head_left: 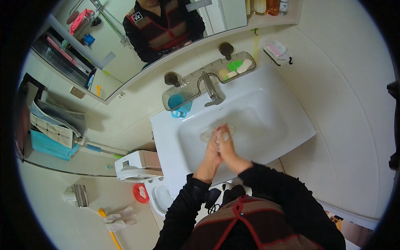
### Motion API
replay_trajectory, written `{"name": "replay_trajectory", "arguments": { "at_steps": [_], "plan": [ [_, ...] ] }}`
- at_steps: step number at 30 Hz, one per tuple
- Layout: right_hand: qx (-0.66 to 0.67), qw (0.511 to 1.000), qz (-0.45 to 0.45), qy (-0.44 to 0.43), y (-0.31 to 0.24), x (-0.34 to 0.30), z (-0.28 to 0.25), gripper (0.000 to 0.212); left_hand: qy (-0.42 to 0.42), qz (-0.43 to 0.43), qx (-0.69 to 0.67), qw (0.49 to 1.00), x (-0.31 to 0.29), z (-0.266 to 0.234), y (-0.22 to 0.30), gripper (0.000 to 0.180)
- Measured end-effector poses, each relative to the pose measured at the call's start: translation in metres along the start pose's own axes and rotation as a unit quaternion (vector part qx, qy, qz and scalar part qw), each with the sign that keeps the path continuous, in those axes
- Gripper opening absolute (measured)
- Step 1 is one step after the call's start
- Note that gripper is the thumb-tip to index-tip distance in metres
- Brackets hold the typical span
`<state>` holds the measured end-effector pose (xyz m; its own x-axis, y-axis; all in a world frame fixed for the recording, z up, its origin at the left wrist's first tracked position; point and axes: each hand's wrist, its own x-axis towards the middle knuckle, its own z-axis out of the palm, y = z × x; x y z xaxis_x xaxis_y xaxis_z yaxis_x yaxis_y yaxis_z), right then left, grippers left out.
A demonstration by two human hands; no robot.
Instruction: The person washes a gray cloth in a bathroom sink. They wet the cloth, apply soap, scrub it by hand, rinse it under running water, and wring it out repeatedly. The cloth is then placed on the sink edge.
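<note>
Over the white sink (189,156), my left hand (212,151) and my right hand (227,149) press palm to palm. The fingers of both hands are stretched out and point toward the tap. Pale, foam-like patches show on the fingers and in the basin around them. Anything between the palms is hidden. Beyond my hands the metal tap (211,89) stands at the back rim, and no stream from it can be made out. Both dark sleeves reach to the wrists.
A clear shelf (196,79) behind the tap carries a blue cup (176,101) and soap pieces (235,68). The mirror (112,54) hangs above. Left of the sink are a toilet (139,164), a red bin (141,193) and hanging towels (54,143).
</note>
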<state>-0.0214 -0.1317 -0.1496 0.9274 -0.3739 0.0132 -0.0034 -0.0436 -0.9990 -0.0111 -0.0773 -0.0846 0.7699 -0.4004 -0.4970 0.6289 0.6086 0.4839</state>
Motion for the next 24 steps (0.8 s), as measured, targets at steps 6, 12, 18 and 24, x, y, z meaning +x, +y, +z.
{"name": "replay_trajectory", "arguments": {
  "at_steps": [6, 12, 18, 24],
  "plan": [
    [-0.134, 0.987, -0.048, 0.077, 0.021, 0.034, -0.002, 0.043, -0.047, -0.005, -0.028, 0.999, 0.013, -0.031, 0.004, 0.052],
    [0.019, 0.985, 0.104, -0.140, -0.001, 0.047, -0.071, 0.034, -0.063, 0.043, -0.093, 0.993, -0.022, -0.007, 0.034, 0.064],
    [-0.238, 0.943, -0.229, -0.028, -0.062, 0.027, -0.069, 0.018, -0.095, 0.045, -0.086, 0.991, -0.026, -0.003, 0.039, 0.065],
    [-0.177, 0.933, -0.267, -0.163, -0.108, 0.015, -0.044, 0.025, -0.052, 0.072, 0.026, 0.996, -0.021, -0.015, 0.041, 0.067]
  ]
}}
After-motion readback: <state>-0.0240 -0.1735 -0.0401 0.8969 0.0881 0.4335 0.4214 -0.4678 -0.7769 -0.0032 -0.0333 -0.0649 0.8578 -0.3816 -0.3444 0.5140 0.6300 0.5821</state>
